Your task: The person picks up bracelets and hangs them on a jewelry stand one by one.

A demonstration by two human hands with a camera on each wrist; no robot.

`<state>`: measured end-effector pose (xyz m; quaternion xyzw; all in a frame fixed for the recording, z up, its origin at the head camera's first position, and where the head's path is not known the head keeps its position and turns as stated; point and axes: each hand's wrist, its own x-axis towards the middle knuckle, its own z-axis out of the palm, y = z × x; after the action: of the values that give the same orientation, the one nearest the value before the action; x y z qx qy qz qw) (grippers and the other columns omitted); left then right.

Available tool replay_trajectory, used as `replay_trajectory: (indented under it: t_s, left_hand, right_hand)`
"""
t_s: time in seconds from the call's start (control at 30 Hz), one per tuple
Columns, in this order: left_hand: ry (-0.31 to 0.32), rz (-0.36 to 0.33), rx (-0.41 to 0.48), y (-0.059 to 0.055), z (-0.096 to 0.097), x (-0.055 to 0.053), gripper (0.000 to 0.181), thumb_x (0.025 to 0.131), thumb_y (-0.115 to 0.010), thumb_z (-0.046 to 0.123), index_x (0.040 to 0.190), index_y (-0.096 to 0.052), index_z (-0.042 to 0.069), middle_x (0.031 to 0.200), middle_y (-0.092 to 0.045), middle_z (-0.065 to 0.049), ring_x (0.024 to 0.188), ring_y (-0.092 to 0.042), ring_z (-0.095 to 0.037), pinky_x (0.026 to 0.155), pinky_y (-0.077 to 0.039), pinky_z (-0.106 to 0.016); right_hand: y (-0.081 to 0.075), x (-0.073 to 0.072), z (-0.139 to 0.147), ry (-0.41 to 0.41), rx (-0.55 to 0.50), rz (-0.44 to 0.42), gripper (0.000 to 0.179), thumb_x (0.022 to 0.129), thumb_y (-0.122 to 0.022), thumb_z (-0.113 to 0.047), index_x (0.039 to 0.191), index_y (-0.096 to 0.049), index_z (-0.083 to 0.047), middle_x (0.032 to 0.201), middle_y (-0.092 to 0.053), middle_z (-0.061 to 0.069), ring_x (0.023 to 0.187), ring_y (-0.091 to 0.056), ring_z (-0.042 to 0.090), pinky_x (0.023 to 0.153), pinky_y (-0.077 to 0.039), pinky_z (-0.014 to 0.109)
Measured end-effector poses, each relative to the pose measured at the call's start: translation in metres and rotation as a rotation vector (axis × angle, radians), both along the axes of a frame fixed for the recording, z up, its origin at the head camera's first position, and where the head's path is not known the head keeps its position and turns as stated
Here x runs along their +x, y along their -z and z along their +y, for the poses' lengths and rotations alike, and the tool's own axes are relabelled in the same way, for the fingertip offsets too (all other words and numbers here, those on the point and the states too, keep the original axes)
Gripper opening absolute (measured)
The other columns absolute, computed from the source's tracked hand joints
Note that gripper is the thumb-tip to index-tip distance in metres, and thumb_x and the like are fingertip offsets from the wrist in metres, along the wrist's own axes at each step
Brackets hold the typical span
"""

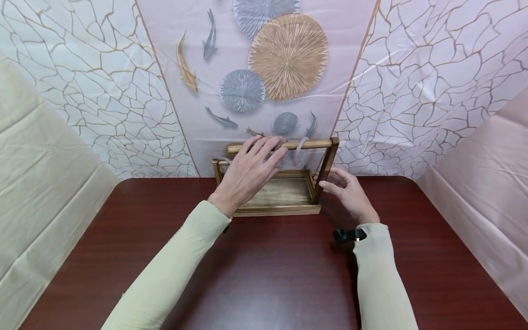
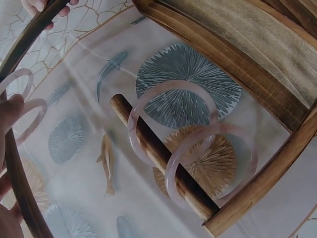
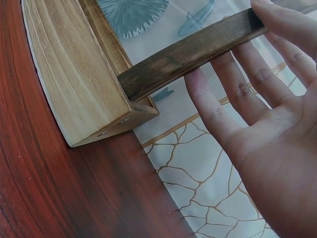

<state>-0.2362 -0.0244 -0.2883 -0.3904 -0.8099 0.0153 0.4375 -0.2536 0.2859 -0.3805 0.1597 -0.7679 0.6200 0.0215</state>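
A brown wooden jewelry stand [image 1: 276, 211] has a tray base and two horizontal bars on posts. My left hand [image 1: 251, 172] reaches over the taller bar [image 1: 315, 144], thumb and fingers on either side of it in the left wrist view. Its thumb lies against a pale pink bangle [image 2: 37, 126] hanging there. Another bangle [image 1: 300, 149] hangs farther right on this bar. On the lower bar [image 2: 151, 144] hang two more bangles, one toward its free end [image 2: 171, 88] and one near the post [image 2: 252, 158]. My right hand [image 1: 348, 192] pinches the right post [image 3: 188, 57] between thumb and fingers.
The stand sits toward the back of a dark red-brown table [image 1: 280, 270]. Behind it hangs a patterned cloth [image 1: 412, 91] with fish and round motifs. Plain cloth walls [image 1: 37, 192] slope along both sides. A black strap device [image 1: 348, 235] is on my right wrist.
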Motion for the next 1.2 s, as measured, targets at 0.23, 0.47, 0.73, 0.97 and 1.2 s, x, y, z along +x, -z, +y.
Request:
replay_trajectory:
  t_s: [0.23,0.47,0.73,0.97,1.2]
  left_hand:
    - [0.035,-0.006,0.030,0.005,-0.006,-0.002,0.042,0.098,-0.067,0.032,0.134,-0.058,0.012,0.147,-0.057,-0.006,0.133,-0.055,-0.023,0.117,-0.041,-0.040]
    - [0.049,-0.004,0.036,0.007,-0.009,-0.001,0.045,0.098,-0.067,0.033,0.135,-0.057,0.011,0.150,-0.056,-0.006,0.137,-0.052,-0.024,0.119,-0.039,-0.041]
    - [0.030,-0.010,0.033,0.002,-0.013,0.004,0.055,0.098,-0.066,0.039,0.142,-0.049,0.011,0.161,-0.044,-0.006,0.146,-0.044,-0.022,0.124,-0.031,-0.038]
    - [0.042,-0.022,0.041,-0.001,-0.029,0.015,0.051,0.099,-0.066,0.040,0.139,-0.053,0.011,0.156,-0.049,-0.008,0.140,-0.048,-0.025,0.120,-0.035,-0.040]
    - [-0.001,-0.013,0.076,0.003,-0.057,0.033,0.039,0.101,-0.061,0.035,0.131,-0.062,0.011,0.147,-0.055,-0.012,0.131,-0.053,-0.031,0.111,-0.042,-0.046]
  right_hand:
    - [0.001,-0.001,-0.006,-0.001,0.015,-0.009,0.048,0.097,-0.072,-0.018,0.138,-0.055,0.000,0.119,-0.071,-0.002,0.105,-0.067,0.006,0.088,-0.058,0.023]
    - [0.001,0.000,-0.009,-0.010,0.023,-0.013,0.052,0.097,-0.072,-0.019,0.140,-0.052,0.003,0.128,-0.068,0.014,0.108,-0.067,0.006,0.088,-0.058,0.024]
    - [-0.004,-0.005,-0.007,0.000,0.074,0.007,0.047,0.097,-0.072,-0.021,0.135,-0.056,0.002,0.119,-0.071,0.002,0.108,-0.066,0.004,0.089,-0.057,0.021]
    - [-0.020,0.003,-0.004,0.098,0.319,0.049,0.041,0.101,-0.066,-0.033,0.134,-0.059,-0.010,0.127,-0.067,0.009,0.115,-0.062,0.013,0.096,-0.048,0.023]
    - [-0.044,0.014,0.001,0.136,0.535,0.139,0.049,0.104,-0.057,-0.041,0.142,-0.054,-0.009,0.136,-0.063,0.019,0.130,-0.058,0.037,0.108,-0.047,0.055]
